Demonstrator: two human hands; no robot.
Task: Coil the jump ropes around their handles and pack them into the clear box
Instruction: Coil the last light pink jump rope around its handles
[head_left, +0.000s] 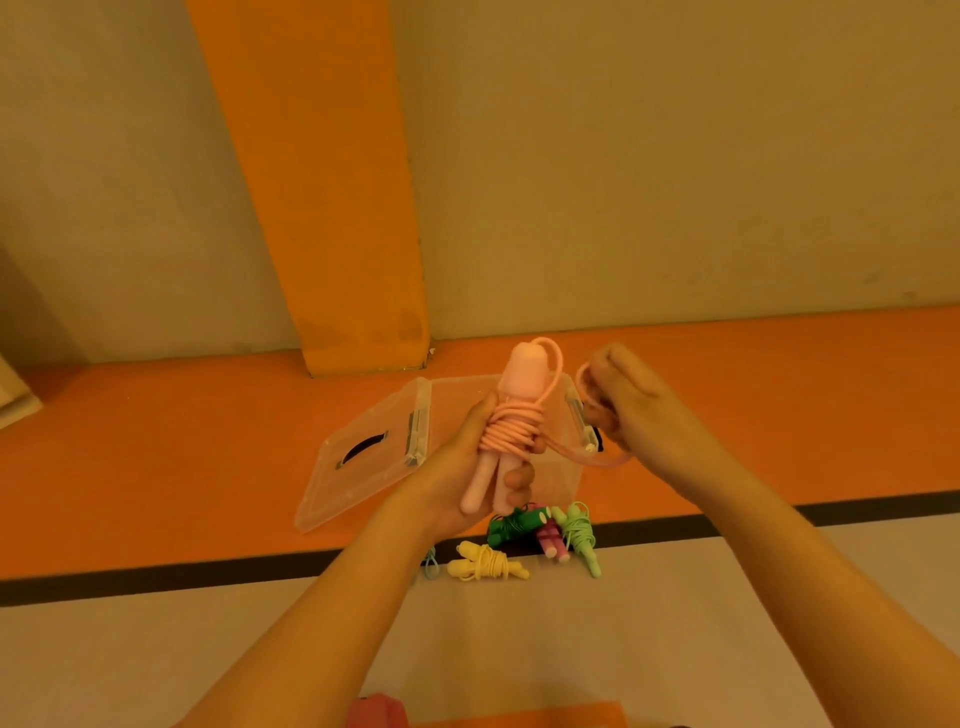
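Pink jump rope (511, 431) at centre: two smooth matte handles held together, upright, cord wound in several tight turns round the middle. Gripped by left hand (467, 470), fingers curled round handles and coil. Loose cord looping out to 3 o'clock, pinched in curled fingers of right hand (626, 402). Clear box (563, 470) directly behind, lid (358, 467) open at 9 o'clock. At 6 o'clock on floor (727, 597), already coiled: green rope (511, 525), magenta rope (550, 540), mint rope (579, 535), yellow rope (485, 564).

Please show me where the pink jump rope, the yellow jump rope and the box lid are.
pink jump rope (511, 431): head view, on the coils wound round the handles.
yellow jump rope (488, 564): head view, on its coiled middle.
box lid (353, 478): head view, on its bare clear panel.
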